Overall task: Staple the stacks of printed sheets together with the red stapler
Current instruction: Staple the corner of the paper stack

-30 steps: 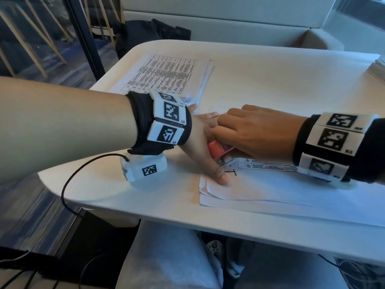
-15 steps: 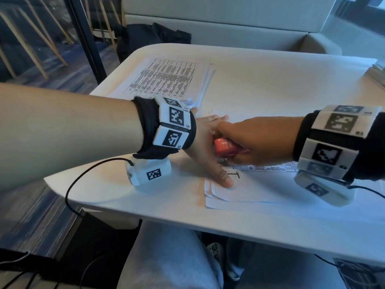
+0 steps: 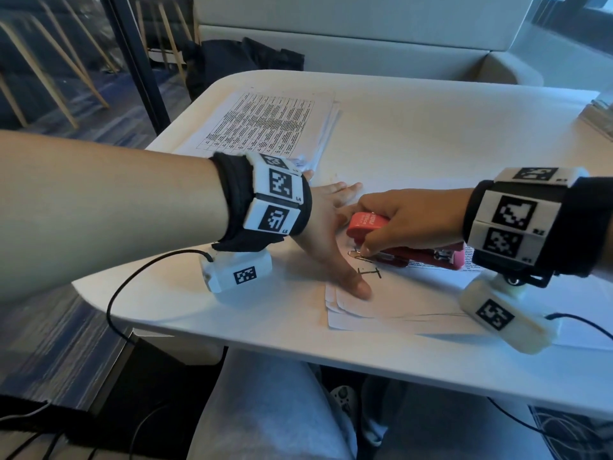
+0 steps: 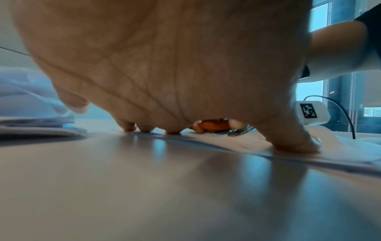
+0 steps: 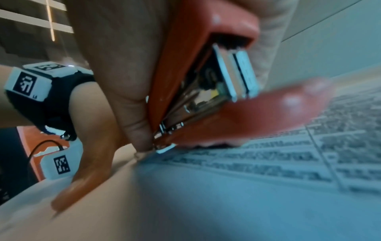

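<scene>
My left hand (image 3: 326, 234) lies flat on the near stack of printed sheets (image 3: 414, 303), and its thumb (image 4: 294, 143) presses on the corner. My right hand (image 3: 408, 220) grips the red stapler (image 3: 368, 224) just right of the left hand, over the stack's top left corner. The stapler (image 5: 206, 78) gapes, with its top arm lifted off its base. A metal paper clip (image 3: 360, 255) sits on the sheets under the stapler's nose. The top sheet (image 5: 288, 163) carries a printed table.
A second stack of printed sheets (image 3: 265, 124) lies at the table's far left, beyond my left hand. The white table (image 3: 447, 134) has a rounded near edge close to my lap. A cable (image 3: 132, 280) hangs from the left wrist camera.
My right hand has drawn the stapler back to the right and lifted it, so its arms now stand apart and the paper clip shows. My left hand still presses on the stack.
</scene>
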`<act>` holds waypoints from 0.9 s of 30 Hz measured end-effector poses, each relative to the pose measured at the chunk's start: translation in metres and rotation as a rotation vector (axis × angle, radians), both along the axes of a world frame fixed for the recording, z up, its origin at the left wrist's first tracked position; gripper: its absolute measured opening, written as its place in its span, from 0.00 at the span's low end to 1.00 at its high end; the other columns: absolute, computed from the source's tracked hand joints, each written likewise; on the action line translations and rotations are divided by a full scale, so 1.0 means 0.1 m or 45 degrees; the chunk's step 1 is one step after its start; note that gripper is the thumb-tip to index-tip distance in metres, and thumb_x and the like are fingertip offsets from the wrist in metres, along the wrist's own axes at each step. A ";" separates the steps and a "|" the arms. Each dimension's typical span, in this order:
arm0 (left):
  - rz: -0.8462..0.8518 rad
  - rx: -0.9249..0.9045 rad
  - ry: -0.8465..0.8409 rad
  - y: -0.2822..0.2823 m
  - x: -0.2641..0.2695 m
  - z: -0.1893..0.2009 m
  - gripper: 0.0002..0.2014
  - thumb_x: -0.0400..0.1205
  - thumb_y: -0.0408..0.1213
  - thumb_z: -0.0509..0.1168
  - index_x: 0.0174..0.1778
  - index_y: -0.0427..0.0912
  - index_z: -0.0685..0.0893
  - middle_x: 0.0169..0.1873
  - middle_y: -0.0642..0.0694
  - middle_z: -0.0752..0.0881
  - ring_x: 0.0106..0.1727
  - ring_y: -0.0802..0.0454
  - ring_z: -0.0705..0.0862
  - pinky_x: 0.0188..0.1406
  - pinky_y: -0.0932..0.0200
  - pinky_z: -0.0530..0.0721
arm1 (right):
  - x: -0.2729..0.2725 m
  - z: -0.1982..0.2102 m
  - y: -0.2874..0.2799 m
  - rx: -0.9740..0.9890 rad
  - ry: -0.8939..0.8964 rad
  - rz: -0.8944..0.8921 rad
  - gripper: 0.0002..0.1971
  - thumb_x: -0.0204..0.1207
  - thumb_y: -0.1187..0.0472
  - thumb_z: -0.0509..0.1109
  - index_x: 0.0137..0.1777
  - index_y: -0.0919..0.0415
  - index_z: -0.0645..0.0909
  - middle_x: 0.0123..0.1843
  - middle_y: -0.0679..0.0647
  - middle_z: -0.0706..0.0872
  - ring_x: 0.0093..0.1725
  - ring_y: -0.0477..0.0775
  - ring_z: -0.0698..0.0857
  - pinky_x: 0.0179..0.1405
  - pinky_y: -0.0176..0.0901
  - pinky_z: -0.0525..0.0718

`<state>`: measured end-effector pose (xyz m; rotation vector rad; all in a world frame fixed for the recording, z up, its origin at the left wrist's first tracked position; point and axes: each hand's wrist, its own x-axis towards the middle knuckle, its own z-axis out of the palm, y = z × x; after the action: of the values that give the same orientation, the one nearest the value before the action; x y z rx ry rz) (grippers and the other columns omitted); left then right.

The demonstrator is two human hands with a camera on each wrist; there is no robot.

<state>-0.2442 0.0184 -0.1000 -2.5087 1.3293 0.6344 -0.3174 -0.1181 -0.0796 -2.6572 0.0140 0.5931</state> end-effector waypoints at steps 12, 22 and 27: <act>-0.005 -0.027 0.010 -0.03 0.06 -0.06 0.69 0.42 0.88 0.52 0.78 0.67 0.31 0.81 0.55 0.28 0.82 0.54 0.28 0.77 0.30 0.33 | -0.07 0.02 -0.05 0.085 -0.065 -0.049 0.13 0.72 0.53 0.75 0.52 0.54 0.77 0.47 0.55 0.86 0.45 0.57 0.87 0.47 0.52 0.86; -0.015 -0.020 0.019 -0.03 0.05 -0.04 0.67 0.43 0.87 0.53 0.78 0.69 0.34 0.82 0.54 0.31 0.83 0.51 0.32 0.80 0.36 0.38 | -0.09 -0.02 -0.10 0.199 -0.119 -0.065 0.09 0.74 0.53 0.73 0.48 0.47 0.75 0.42 0.49 0.84 0.37 0.48 0.84 0.34 0.38 0.80; -0.030 0.012 0.043 -0.02 0.05 0.00 0.68 0.46 0.85 0.58 0.80 0.66 0.36 0.81 0.53 0.28 0.82 0.51 0.28 0.80 0.41 0.33 | -0.10 -0.02 -0.07 0.181 -0.107 -0.024 0.10 0.73 0.52 0.74 0.48 0.46 0.75 0.42 0.47 0.84 0.38 0.48 0.85 0.35 0.37 0.81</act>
<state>-0.2391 0.0161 -0.1004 -2.4820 1.3620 0.6792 -0.3275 -0.1249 -0.0812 -2.5384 -0.0264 0.4578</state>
